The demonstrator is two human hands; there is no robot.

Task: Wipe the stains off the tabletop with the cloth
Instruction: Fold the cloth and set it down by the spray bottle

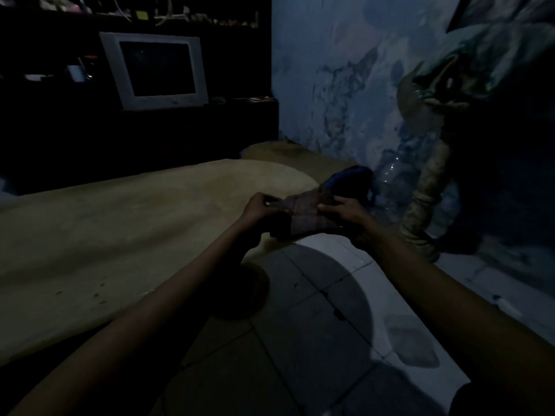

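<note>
The room is dim. A checked cloth (303,213) is stretched between both hands above the right end of a low tan tabletop (105,235). My left hand (259,207) pinches the cloth's left edge. On the cloth's right side rests my right hand (342,210), fingers closed over it. Small dark spots (97,294) mark the tabletop near its front edge, left of my left forearm.
A dark blue object (351,178) and a clear plastic bottle (393,181) lie behind the cloth by the stained blue wall. A carved post (426,199) stands at right. An old television (156,70) sits on dark shelving at the back. Pale floor tiles (315,295) lie below my arms.
</note>
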